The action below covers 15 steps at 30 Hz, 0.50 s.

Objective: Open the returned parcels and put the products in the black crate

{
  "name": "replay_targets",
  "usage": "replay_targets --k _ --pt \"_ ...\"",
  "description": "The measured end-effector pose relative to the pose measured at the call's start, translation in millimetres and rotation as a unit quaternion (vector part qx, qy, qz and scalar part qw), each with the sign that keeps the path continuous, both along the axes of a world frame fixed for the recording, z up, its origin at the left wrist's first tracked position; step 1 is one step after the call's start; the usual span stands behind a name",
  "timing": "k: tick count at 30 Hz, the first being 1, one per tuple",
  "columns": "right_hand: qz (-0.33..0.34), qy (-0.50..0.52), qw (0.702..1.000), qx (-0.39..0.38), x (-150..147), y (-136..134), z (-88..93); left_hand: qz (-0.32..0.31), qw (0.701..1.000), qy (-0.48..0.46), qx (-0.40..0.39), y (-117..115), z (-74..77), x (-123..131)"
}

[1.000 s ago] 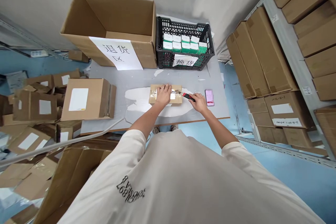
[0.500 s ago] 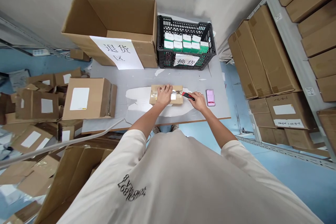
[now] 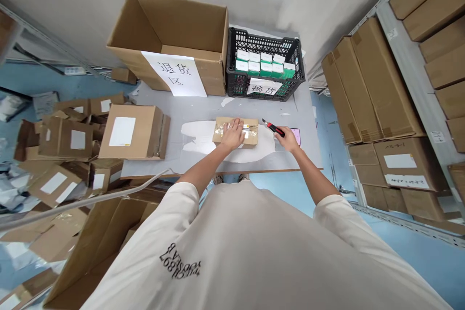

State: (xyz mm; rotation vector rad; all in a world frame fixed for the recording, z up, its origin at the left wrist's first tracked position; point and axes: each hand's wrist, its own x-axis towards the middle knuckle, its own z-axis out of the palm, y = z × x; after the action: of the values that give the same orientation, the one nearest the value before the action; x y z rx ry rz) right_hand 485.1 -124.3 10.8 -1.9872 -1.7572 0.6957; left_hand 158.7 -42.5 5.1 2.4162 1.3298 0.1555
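Observation:
A small taped cardboard box (image 3: pixel 251 139) lies on the table in front of me, with a white label on its top. My left hand (image 3: pixel 233 134) rests flat on that box, fingers stretched out across the tape. To its right, my right hand (image 3: pixel 289 139) is closed around a red and black box cutter (image 3: pixel 273 127). The cutter's blade is out and points up and left, apart from the box's right end. Partly behind my right hand lies a phone (image 3: pixel 297 135) with a pink screen.
An open carton (image 3: pixel 214 75) with a paper sign and a black crate (image 3: pixel 232 88) of white-and-green boxes stand at the table's back. A labelled box (image 3: pixel 141 143) sits at the left. Loose boxes pile up on the floor left; shelves of cartons (image 3: pixel 395 106) rise at right.
My right hand has drawn the box cutter away from the small box, to the right, and now partly covers the phone. My left hand stays on the box. The view has shifted slightly.

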Motion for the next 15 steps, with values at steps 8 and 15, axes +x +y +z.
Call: replay_targets --k 8,15 --pt "0.095 0.04 0.995 0.011 -63.4 84.6 -7.6 -0.039 0.999 0.038 0.003 -18.6 8.6 -42.9" --pt "0.111 -0.018 0.992 -0.063 -94.8 98.3 -10.2 0.021 0.995 0.093 -0.019 -29.2 10.9 -69.4"
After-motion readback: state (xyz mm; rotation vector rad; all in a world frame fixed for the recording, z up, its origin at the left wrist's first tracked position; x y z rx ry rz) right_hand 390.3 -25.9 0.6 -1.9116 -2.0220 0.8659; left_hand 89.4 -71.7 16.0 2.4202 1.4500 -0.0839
